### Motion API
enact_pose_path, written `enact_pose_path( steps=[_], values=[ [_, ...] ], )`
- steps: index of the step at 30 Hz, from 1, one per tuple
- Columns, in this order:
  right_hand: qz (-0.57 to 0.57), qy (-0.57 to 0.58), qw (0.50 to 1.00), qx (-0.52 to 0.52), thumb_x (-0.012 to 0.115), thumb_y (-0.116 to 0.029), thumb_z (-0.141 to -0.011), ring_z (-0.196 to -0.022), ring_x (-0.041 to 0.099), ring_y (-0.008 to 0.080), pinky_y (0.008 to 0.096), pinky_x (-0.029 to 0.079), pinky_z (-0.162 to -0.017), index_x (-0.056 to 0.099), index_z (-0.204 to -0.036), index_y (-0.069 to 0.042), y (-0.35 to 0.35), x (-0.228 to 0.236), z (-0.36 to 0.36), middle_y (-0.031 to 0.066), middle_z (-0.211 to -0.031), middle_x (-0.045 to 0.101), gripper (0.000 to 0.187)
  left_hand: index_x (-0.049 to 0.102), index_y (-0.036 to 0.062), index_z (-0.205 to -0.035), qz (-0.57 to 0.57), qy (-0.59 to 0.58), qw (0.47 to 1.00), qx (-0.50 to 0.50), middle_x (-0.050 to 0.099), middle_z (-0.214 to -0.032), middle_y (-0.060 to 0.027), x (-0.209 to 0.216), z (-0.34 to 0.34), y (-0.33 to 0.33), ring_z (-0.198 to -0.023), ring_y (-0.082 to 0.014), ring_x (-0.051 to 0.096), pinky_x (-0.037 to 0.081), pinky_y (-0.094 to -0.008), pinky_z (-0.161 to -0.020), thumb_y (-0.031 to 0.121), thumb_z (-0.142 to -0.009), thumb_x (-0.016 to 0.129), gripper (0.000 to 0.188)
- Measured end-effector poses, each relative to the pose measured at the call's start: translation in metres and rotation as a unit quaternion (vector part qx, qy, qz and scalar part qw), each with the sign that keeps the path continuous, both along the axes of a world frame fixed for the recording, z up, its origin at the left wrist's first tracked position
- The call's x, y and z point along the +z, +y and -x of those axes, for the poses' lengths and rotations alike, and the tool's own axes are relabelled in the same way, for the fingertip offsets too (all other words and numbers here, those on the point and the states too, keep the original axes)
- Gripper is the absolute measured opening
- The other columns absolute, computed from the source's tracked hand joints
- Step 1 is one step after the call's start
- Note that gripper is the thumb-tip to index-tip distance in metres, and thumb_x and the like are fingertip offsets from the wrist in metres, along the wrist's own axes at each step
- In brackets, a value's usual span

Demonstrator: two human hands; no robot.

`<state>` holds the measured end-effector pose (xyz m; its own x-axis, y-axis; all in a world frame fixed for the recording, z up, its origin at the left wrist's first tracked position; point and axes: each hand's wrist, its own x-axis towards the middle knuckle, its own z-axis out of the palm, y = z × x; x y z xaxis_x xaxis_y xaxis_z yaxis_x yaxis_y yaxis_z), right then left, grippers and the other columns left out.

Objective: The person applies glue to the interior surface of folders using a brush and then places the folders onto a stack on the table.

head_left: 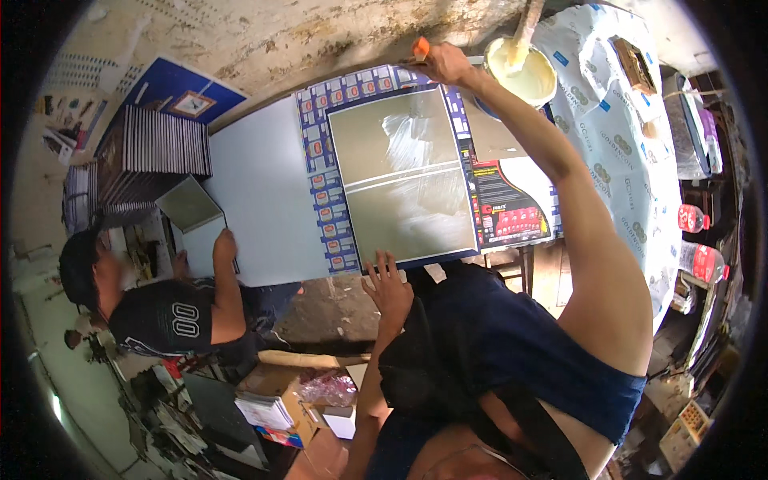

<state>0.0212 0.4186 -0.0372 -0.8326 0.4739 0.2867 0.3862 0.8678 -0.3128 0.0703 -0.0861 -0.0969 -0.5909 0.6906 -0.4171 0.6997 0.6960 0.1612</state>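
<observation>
My right hand (448, 64) is closed around a tool with an orange handle (420, 48), at the far edge of the table beside the bucket. Its working end cannot be made out. Flat on the table in front of me lies an olive-grey panel sheet (376, 136) with white borders and a dividing line. White wet streaks smear its middle and right side. My left hand (390, 286) rests with spread fingers at the sheet's near edge, holding nothing. Under the sheet is a blue printed sheet (318, 152). The bucket (552, 80) holds a pale creamy paste and a thick stick (526, 32).
A person (176, 312) at the left handles a small grey panel (190, 205) by a stack of panels (164, 144). A white board (264, 184) covers the table's left part. Printed wrapping (616, 184) and plastic bottles (704, 260) are at right; a cardboard box (300, 408) is behind.
</observation>
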Motion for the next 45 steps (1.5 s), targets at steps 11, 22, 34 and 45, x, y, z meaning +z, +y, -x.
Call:
enact_pose_path(
  steps=[11,22,34,45],
  values=[
    [0.054,-0.045,0.984,0.165,0.061,-0.039,-0.090,-0.084,0.069,0.0330,0.0433,0.053,-0.080,0.070,-0.100,-0.016,-0.007,-0.014,0.068,0.0133,-0.089,0.071,0.027,0.033,0.0096,-0.150,-0.088,-0.035,0.995,0.009,0.021,-0.159,-0.0093,0.003,0.006,-0.009,-0.143,-0.0417,0.022,0.026,-0.0651,-0.109,0.011,-0.073,0.067,0.084],
    [0.038,-0.156,0.968,0.192,0.065,-0.049,-0.088,-0.086,0.070,0.0257,0.0443,0.049,-0.085,0.072,-0.096,-0.015,-0.061,-0.007,0.145,0.0119,-0.089,0.071,0.036,0.037,0.0105,-0.148,-0.094,0.024,0.995,0.028,0.024,-0.158,-0.0088,-0.008,0.002,-0.012,-0.145,-0.0437,0.018,0.020,-0.0675,-0.110,0.010,-0.075,0.064,0.078],
    [0.065,-0.204,0.928,0.305,0.067,-0.049,-0.086,-0.079,0.068,0.0271,0.0443,0.051,-0.073,0.074,-0.090,-0.012,-0.101,-0.023,0.194,0.0144,-0.085,0.070,0.038,0.040,0.0156,-0.148,-0.135,0.028,0.989,0.050,0.026,-0.158,-0.0086,-0.020,0.002,-0.019,-0.142,-0.0485,0.020,0.018,-0.0679,-0.110,0.011,-0.077,0.062,0.074],
    [0.007,-0.011,0.934,0.356,0.068,-0.017,-0.069,-0.089,0.061,0.0262,0.0443,0.044,-0.078,0.071,-0.102,-0.022,-0.210,-0.063,0.053,0.0015,-0.091,0.067,0.033,0.019,0.0182,-0.156,-0.118,-0.027,0.987,0.104,0.009,-0.163,-0.0093,-0.021,0.000,-0.027,-0.148,-0.0407,0.006,0.011,-0.0647,-0.114,0.009,-0.083,0.060,0.084]
  ],
)
